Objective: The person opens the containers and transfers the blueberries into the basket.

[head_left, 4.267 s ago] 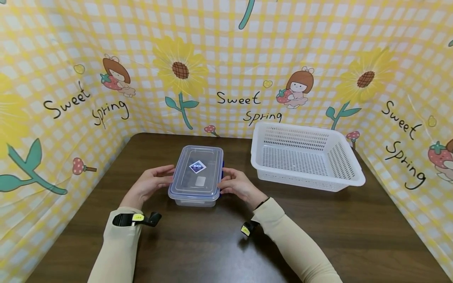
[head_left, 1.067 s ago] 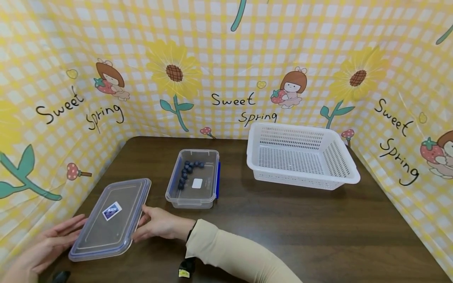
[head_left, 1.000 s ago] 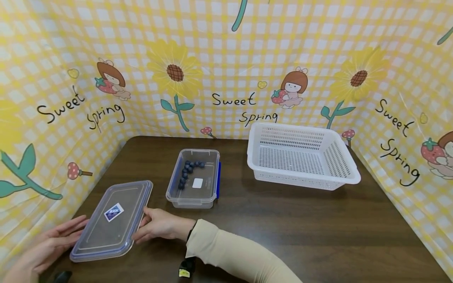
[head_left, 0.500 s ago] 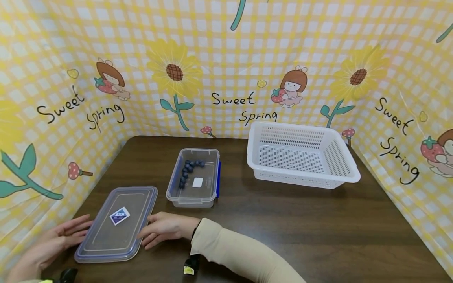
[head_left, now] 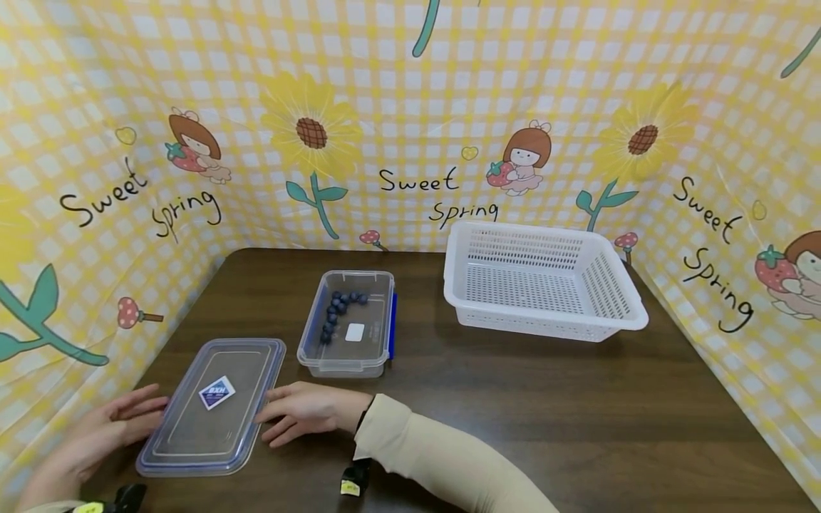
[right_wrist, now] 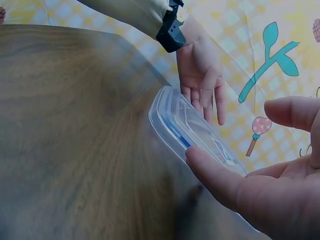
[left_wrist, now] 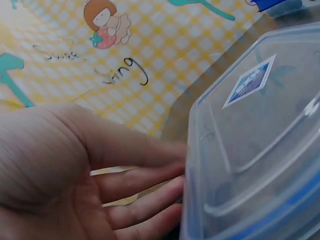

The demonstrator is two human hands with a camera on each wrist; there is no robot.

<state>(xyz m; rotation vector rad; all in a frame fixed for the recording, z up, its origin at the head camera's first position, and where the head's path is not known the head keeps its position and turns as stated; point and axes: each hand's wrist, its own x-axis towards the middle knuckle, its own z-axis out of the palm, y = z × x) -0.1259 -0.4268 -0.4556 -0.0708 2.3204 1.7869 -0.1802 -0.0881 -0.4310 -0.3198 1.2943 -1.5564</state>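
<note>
A clear plastic lid [head_left: 208,434] with blue edging and a diamond-shaped sticker lies flat at the table's left front. My left hand [head_left: 105,434] is beside its left edge, fingers straight, fingertips right at the rim; the left wrist view shows this close up. Across from it, my right hand [head_left: 314,412] has its fingers loosely extended at the lid's right edge. In the right wrist view, thumb and fingers are spread apart by the lid [right_wrist: 200,135]. Behind the lid stands an uncovered clear container [head_left: 375,320] with several blueberries [head_left: 336,308] along its left side and back.
A white perforated plastic basket [head_left: 545,324] stands at the back right of the dark wooden table [head_left: 513,413]. A blue latch [head_left: 393,324] hangs on the container's right side. Yellow checked cloth [head_left: 398,100] walls off the back and both sides.
The lid was on the container, then was carried to the left front and lowered flat onto the table. The right hand has loosened from its edge. The blueberries have come into plain view.
</note>
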